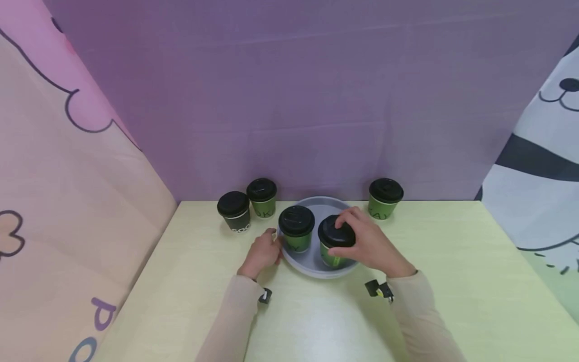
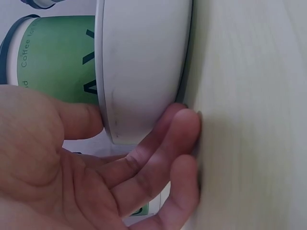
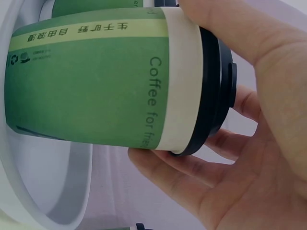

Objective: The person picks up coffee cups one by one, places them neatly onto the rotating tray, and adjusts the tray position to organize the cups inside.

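Note:
A round grey tray (image 1: pixel 318 273) stands on the table with two green paper coffee cups in it, both upright with black lids. At its left edge, my left hand (image 1: pixel 263 253) holds the tray. The left wrist view shows the thumb at the rim and the fingers (image 2: pixel 180 129) curled beneath the tray wall (image 2: pixel 144 62). My right hand (image 1: pixel 371 244) grips the right-hand cup (image 3: pixel 96 91) around its lid and upper side. Beside it, the left-hand cup (image 1: pixel 296 229) is untouched. Whether the gripped cup's base touches the tray is unclear.
Behind the tray on the left stand a black cup (image 1: pixel 234 211) and a green cup (image 1: pixel 262 197), close together. Another green cup (image 1: pixel 384 197) is at the back right. A purple cloth (image 1: pixel 289 100) hangs along the table's far edge (image 1: pixel 443 202).

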`<state>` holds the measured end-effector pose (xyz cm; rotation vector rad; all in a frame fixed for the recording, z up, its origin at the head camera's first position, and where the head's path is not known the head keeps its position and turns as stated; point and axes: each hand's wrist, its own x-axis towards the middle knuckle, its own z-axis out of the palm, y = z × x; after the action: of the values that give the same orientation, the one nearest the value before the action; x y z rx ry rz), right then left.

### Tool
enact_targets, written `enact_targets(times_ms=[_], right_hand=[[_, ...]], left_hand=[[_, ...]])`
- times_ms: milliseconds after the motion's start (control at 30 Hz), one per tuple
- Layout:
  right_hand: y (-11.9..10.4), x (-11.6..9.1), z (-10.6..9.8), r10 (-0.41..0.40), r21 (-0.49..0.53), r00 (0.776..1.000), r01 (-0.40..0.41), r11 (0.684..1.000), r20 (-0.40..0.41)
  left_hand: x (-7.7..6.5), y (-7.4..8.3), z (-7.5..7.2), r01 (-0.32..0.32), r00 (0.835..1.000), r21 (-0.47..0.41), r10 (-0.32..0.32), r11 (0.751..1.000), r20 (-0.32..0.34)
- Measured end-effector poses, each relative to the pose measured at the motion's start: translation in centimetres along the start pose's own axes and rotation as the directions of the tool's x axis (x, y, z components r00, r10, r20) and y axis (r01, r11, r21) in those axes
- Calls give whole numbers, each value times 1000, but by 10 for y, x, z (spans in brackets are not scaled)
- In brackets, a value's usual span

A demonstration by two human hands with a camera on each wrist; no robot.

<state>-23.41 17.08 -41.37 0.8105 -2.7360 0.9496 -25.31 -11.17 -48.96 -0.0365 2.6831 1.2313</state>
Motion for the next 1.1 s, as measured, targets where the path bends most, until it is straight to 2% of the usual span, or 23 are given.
enact_targets(times_ms=[633, 767, 1100], right_hand=[[-4, 2, 8, 1, 20, 1000, -2, 1000, 16], [-4, 2, 10, -8, 22, 1000, 7, 1000, 21], [-4, 1, 10, -12, 35, 1000, 11, 999, 28]], left_hand=[[2, -1, 3, 20, 997, -35, -23, 999, -80], [1, -2, 1, 22, 999, -42, -24, 999, -47], [-1, -5, -12, 25, 995, -124, -13, 992, 95]])
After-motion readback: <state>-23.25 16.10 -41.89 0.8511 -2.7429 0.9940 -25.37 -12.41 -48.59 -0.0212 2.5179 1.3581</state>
